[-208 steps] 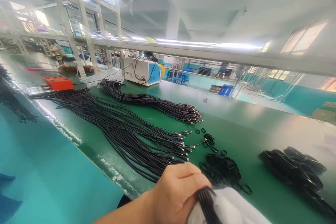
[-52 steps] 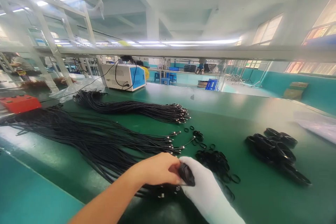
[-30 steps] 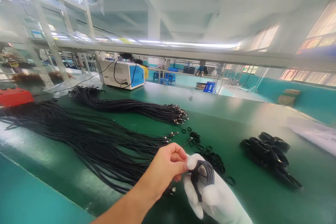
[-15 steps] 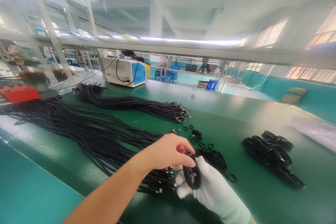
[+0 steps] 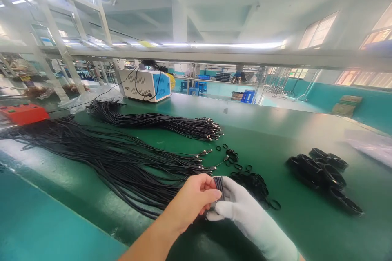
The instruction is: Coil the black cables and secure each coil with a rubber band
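Between my two hands is a coiled black cable (image 5: 218, 186), its turns stacked side by side and seen edge-on. My bare left hand (image 5: 193, 196) pinches the coil from the left, thumb in front. From the right, my white-gloved right hand (image 5: 240, 204) closes round it; the glove and fingers hide much of the coil. Just beyond the hands lies a heap of small black bands (image 5: 251, 185), with a few loose ones around it. Long black cables (image 5: 122, 163) with metal plugs spread out to the left, their near ends partly behind my left hand.
A second bundle of black cables (image 5: 159, 123) lies farther back on the green table (image 5: 260, 130). Several coiled cables (image 5: 321, 171) are piled at the right. A white and blue machine box (image 5: 145, 85) stands behind, and a red control box (image 5: 23, 113) at the far left.
The coil has turned from showing its open ring to edge-on. My left hand has shifted down with its fingers now on the coil's side, and the gloved fingers have closed in around it.
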A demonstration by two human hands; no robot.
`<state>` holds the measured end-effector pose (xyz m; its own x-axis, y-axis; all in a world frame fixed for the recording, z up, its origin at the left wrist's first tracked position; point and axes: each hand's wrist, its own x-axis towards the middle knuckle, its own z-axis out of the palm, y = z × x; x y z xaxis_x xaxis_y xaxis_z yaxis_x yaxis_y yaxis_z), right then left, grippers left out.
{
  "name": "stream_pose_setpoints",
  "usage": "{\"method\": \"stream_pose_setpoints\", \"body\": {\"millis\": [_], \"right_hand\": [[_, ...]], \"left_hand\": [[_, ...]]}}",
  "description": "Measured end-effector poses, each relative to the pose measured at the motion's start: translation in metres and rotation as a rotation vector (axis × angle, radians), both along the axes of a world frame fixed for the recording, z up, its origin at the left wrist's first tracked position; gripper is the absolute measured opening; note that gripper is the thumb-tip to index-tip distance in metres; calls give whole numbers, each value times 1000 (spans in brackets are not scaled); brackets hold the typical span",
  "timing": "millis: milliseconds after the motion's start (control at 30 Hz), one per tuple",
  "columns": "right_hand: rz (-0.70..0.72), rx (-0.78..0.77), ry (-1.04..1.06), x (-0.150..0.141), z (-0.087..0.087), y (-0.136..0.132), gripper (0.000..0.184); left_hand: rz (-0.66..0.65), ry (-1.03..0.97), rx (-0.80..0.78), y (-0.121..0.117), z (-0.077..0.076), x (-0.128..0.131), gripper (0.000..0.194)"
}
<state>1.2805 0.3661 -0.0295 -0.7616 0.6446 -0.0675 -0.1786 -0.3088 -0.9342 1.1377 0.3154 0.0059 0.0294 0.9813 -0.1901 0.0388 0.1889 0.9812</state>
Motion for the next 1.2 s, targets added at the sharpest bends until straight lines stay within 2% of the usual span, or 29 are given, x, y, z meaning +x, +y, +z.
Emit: {"method": "stream_pose_setpoints", "body": {"millis": [233,333,400,467,533,600,767,867,967,1067,1133,1200], "right_hand": [[41,-62,121,-2,-4,-4,44],[24,-88,110,-1,-2,-6,44],[40,-128,99,-2,1,-8,49],[37,-125,72,-3,3,-10,50],[7,-87,32,-6,2,-12,50],[-3,-71,18,-7,0,-12,50],[68,-104,105,-7,-4,-12,52],[73,-119,168,-6,-6,-11,48],[95,-174,264,-5,-7,-9,37],[146,-312,400,-4,-8,-8,32],[216,-402,465,-4,-8,-9,36],[318,-453,467,-4,-8,-10,44]], "left_hand": [[-67,-58,1,-2,-4,-1,8],[-24,162,45,-3,-1,-4,15],[97,402,180,-6,2,-5,12],[166,585,361,-9,3,-6,27],[137,679,480,-11,0,-5,40],[114,734,540,-11,-7,-5,40],[238,684,630,-3,-27,-4,35],[279,632,620,4,-25,-4,34],[195,620,507,9,-8,-10,31],[-1,431,341,13,9,-26,29],[-188,217,258,16,11,-38,35],[-327,30,225,19,6,-46,39]]}}
